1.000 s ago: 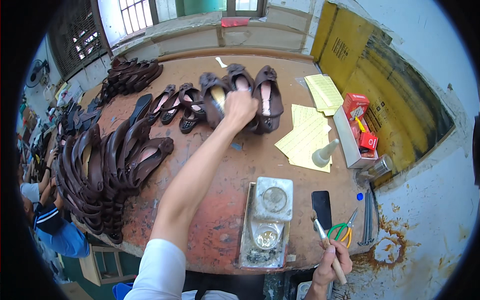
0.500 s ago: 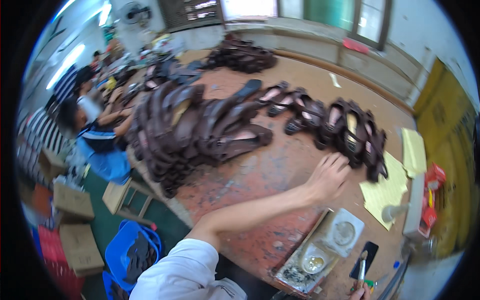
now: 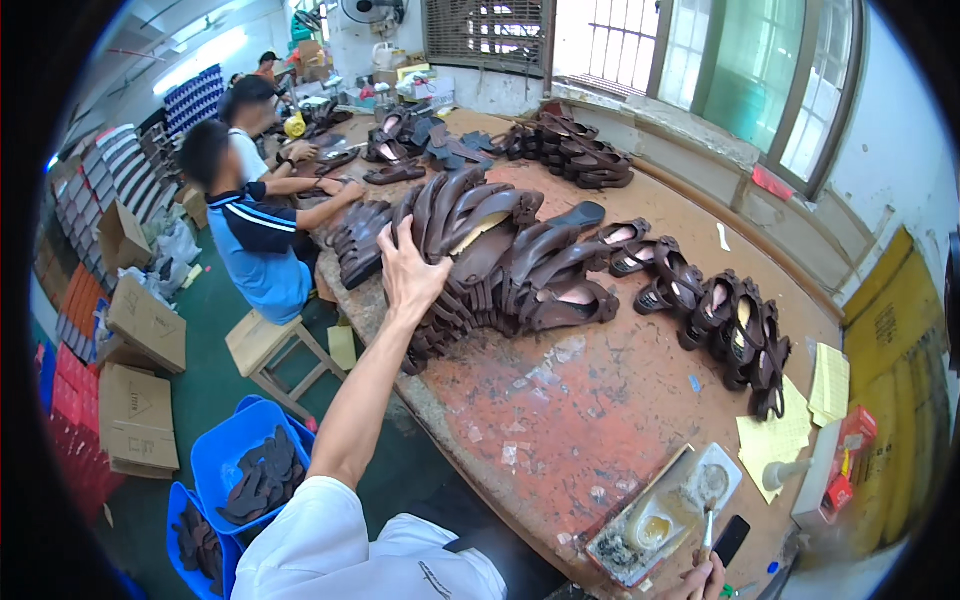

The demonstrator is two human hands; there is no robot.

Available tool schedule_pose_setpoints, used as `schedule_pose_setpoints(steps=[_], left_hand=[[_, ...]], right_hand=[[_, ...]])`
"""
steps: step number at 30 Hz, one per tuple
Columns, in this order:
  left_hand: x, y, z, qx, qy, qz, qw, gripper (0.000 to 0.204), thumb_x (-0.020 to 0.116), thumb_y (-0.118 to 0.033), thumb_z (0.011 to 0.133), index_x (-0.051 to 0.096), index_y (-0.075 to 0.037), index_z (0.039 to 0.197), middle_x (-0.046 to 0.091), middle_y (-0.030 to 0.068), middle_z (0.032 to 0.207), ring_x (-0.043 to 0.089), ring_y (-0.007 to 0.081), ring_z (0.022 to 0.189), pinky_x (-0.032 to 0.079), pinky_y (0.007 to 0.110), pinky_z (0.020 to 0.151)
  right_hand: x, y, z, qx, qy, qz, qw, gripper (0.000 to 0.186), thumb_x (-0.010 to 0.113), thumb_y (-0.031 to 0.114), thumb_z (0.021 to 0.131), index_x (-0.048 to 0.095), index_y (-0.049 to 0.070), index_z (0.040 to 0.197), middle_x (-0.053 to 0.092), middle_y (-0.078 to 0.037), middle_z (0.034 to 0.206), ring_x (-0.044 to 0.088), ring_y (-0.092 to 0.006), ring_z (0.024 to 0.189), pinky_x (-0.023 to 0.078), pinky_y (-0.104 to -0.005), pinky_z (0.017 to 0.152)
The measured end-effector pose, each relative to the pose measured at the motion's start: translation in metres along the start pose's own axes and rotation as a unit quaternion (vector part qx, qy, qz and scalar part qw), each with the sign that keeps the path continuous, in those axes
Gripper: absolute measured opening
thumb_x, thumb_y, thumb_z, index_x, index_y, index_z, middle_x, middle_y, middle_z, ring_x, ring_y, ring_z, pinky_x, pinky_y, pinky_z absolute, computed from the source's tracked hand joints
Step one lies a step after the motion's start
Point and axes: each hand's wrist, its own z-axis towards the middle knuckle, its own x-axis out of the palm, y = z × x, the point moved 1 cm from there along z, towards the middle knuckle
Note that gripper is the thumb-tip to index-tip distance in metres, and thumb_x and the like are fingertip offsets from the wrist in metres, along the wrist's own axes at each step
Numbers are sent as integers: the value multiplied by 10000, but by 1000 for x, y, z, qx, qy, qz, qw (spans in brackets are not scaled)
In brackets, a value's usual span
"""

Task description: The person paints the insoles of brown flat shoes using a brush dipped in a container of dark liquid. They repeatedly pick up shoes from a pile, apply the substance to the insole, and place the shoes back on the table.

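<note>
My left hand (image 3: 412, 275) reaches over a long stacked row of dark brown shoes (image 3: 480, 250). Its fingers are spread against the near left part of the stack, with the thumb apart, and no shoe is lifted. At the lower right my right hand (image 3: 700, 580) grips a brush (image 3: 709, 530) by its handle. The brush's tip is over a shallow tray (image 3: 632, 572) holding a cup of yellowish liquid (image 3: 653, 531) and a whitish round well. Further right, a shorter row of dark shoes with straps (image 3: 738, 320) stands on the worn reddish table (image 3: 560, 420).
A phone (image 3: 733, 538) lies right of the tray. Yellow paper sheets (image 3: 775, 440) and a white box with red packets (image 3: 835, 470) sit at the right. Two co-workers (image 3: 255, 230) work at the far left. Blue bins (image 3: 225, 440) with dark pieces and a stool (image 3: 275, 350) stand left.
My left hand has swung left from the strapped shoes at the right to the big stack. The brush has moved from over the phone to the tray. The view has turned left.
</note>
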Motion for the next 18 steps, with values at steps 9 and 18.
schedule_pose_setpoints(steps=[9,18], left_hand=[[-50,-51,-127,315,218,-144,912,881,890,-111,679,665,-196,1527,537,218,1609,682,416,1301,615,478,1052],[11,-43,-192,447,231,-7,864,463,817,-178,824,749,-25,1255,701,157,1285,652,326,1193,487,496,1041]], right_hand=[[-30,-19,-31,83,-3,-20,996,250,637,133,1060,737,-84,1133,722,-125,896,665,-161,738,584,-303,734],[-18,-9,-57,92,21,-6,995,273,623,126,1090,727,-80,1236,774,-191,1034,709,-175,816,512,-278,684]])
